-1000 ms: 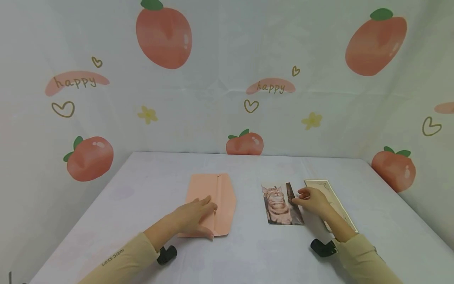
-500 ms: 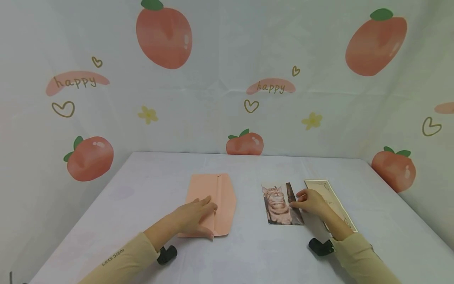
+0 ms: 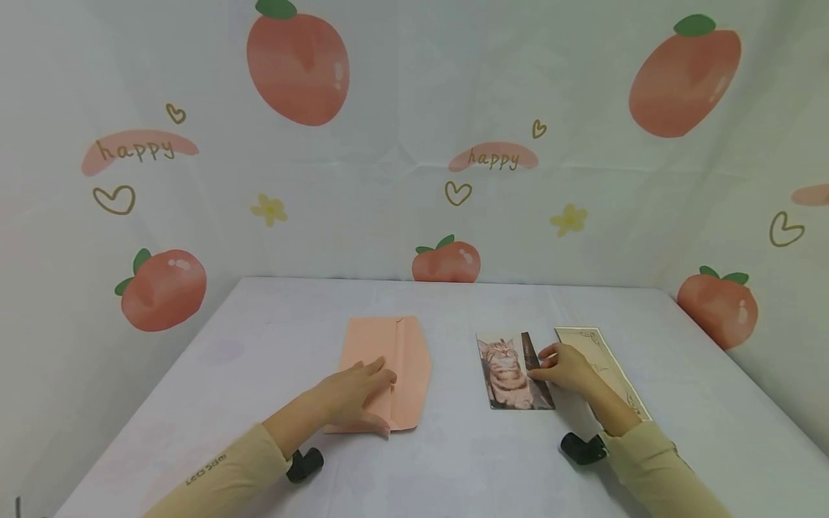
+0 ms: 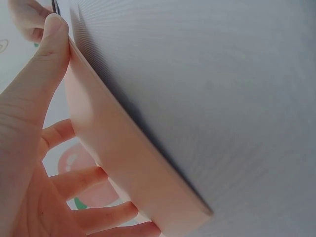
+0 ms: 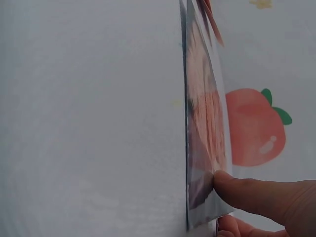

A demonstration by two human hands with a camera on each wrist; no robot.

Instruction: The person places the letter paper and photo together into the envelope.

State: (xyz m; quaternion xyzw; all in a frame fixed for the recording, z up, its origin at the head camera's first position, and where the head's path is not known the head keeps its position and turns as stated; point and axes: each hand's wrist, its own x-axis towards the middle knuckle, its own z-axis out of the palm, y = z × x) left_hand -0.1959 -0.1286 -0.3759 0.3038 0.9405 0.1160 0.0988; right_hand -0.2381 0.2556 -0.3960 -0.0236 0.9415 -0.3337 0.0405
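A pink envelope (image 3: 408, 352) lies flat on the white table (image 3: 453, 467), left of centre. My left hand (image 3: 378, 385) rests on its near half with the fingers stretched out. In the left wrist view my thumb (image 4: 42, 69) lies along the envelope's (image 4: 128, 148) edge. A cat photo (image 3: 508, 370) lies right of centre. My right hand (image 3: 540, 365) pinches its right edge. The right wrist view shows that edge of the photo (image 5: 202, 123) raised off the table with my thumb (image 5: 256, 195) on top.
A beige card with a drawn border (image 3: 609, 360) lies just right of the photo, partly under my right wrist. A backdrop printed with peaches (image 3: 447, 260) rises behind the table and along both sides. Black camera mounts (image 3: 304, 464) sit at both wrists.
My right hand and forearm have shifted slightly left along the photo's right edge. The left hand and the envelope have not moved.
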